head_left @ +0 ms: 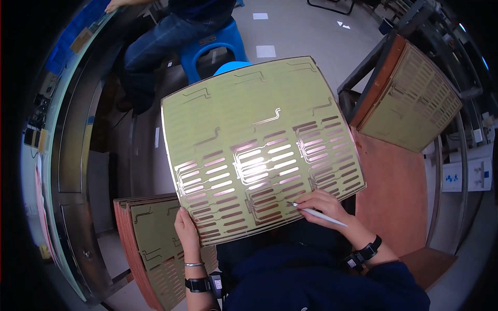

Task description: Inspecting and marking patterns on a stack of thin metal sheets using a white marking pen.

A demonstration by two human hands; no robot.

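Observation:
A large yellow-green circuit board panel (199, 122) with shiny copper tracks lies tilted across my lap. My left hand (187, 230) grips its lower left edge, the thumb along the rim and the other fingers hidden beneath. Low on the panel, right of its middle, my right hand (326, 208) pinches a slim white pen-like tool (324, 216) with a narrow metallic tip. That tip is at the copper tracks; whether it touches or cuts the surface I cannot tell.
Left of my lap stands a stack of similar panels (150, 228). More panels (410, 101) lean on a rack at right, above a reddish-brown board (391, 192). A person in jeans (161, 44) sits on a blue stool (215, 49) ahead, beside a long bench (72, 140).

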